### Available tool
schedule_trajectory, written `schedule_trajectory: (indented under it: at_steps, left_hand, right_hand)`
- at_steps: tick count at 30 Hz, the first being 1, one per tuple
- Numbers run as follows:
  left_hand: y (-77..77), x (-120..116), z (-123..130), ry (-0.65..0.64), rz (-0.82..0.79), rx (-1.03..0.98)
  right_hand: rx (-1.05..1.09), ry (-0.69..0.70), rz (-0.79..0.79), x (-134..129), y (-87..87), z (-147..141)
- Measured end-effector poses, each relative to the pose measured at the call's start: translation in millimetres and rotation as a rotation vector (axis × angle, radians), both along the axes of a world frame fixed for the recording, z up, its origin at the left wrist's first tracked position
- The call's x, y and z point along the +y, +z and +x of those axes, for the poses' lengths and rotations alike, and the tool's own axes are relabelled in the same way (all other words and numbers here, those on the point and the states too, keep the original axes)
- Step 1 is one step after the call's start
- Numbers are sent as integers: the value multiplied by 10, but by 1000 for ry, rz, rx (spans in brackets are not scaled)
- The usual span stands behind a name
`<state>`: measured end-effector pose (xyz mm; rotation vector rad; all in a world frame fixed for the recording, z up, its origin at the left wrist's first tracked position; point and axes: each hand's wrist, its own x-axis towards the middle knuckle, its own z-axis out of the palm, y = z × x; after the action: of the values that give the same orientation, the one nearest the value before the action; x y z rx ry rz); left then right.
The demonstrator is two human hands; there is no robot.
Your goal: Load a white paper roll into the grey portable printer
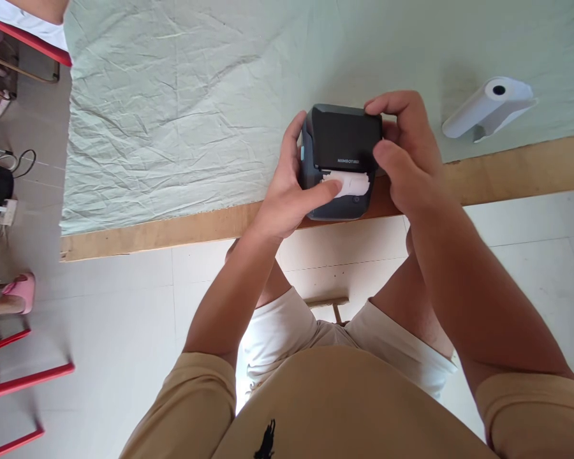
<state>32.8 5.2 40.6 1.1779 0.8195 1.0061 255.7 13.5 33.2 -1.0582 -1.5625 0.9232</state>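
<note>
- Printer, boxy black plastic (345, 137), at the near edge of the green-clothed table (516, 164).
- Our left hand (284, 197) grips its side, thumb on white paper strip (354, 183).
- Our right hand (411, 153) curls at its corner, grip unclear.
- We should brace body, press paper lightly.

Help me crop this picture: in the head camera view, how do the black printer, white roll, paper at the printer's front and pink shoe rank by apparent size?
1. Black printer
2. White roll
3. Paper and pink shoe: too alike to rank, and the paper is partly covered
</note>
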Motion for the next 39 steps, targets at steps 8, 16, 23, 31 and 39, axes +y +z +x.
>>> schedule_trajectory:
  at_steps: [8, 16, 23, 31, 39]
  left_hand:
    - [227, -181, 119, 113, -197, -68]
    - [172, -134, 71, 45, -154, -115]
    - [131, -87, 89, 97, -165, -206]
    - [237, -101, 107, 190, -232, -68]
    - [253, -82, 120, 56, -238, -119]
  right_hand:
    - [4, 37, 134, 212, -299, 72]
    - [-25, -12, 148, 190, -341, 89]
    - [-31, -17, 207, 125, -222, 55]
    - [-68, 10, 206, 126, -217, 89]
    - [44, -441, 472, -94, 84, -144]
